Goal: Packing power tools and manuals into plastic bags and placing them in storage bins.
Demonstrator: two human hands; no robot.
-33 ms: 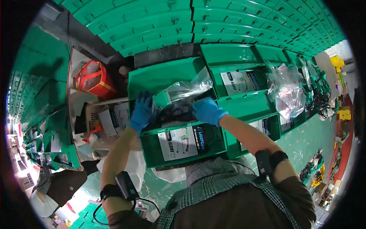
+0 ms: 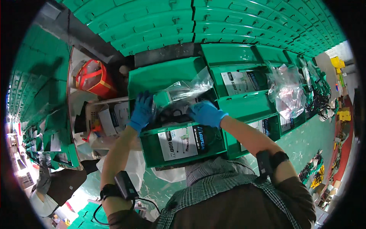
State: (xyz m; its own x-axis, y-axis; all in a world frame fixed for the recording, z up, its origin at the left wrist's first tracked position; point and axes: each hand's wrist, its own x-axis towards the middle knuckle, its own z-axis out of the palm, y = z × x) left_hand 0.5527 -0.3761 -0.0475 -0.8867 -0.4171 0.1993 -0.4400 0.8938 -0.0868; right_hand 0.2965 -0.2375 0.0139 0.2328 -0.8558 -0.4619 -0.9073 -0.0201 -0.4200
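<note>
A green metal case (image 2: 166,72) lies in front of me with its lid raised. Along its left side is my left hand (image 2: 142,111), in a blue glove, fingers stretched out beside the case wall. Just right of it are a green piece (image 2: 161,99) and a clear plastic bag (image 2: 190,88) spread over the case. Dark contents, including a black looped part (image 2: 177,113), show below the bag. My right hand (image 2: 206,113), also gloved in blue, reaches in from the right with its fingers bent down over these contents. Its fingertips are hidden, and what they hold cannot be made out.
Nearer me, another green case (image 2: 146,154) holds a printed leaflet (image 2: 177,144). More open cases with leaflets stand right, under a crumpled plastic bag (image 2: 288,91). Stacked green cases (image 2: 152,23) rise behind. A red bag (image 2: 100,82) and a pale basket (image 2: 91,114) stand left.
My right hand has shifted slightly left and down over the contents, and more of the black looped part shows. My left hand stays in place.
</note>
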